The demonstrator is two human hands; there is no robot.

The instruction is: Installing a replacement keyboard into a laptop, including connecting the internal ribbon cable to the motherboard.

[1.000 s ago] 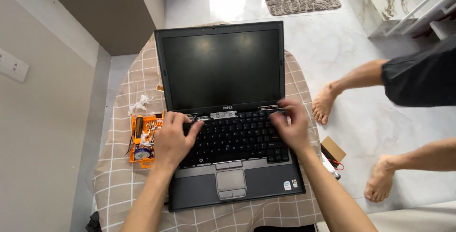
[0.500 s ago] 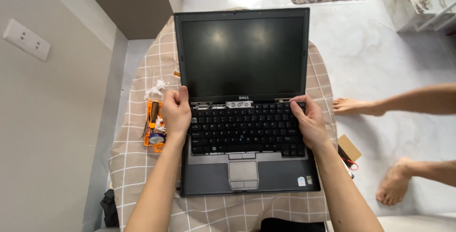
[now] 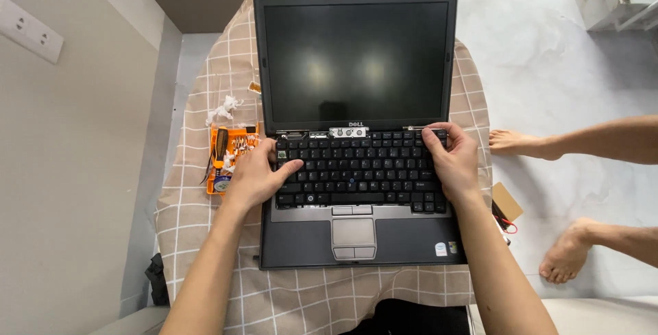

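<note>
An open laptop [image 3: 356, 136] with a dark screen is set on a checked cloth [image 3: 205, 239] over a small table. Its keyboard [image 3: 360, 174] is gripped at both far corners: the left hand [image 3: 257, 177] is curled over the left edge, the right hand [image 3: 449, 163] over the right. The strip above the keys appears already removed, with the hinge parts bared; the keyboard itself is judged not yet lifted out. An orange screwdriver kit [image 3: 226, 160] lies just left of the laptop.
</note>
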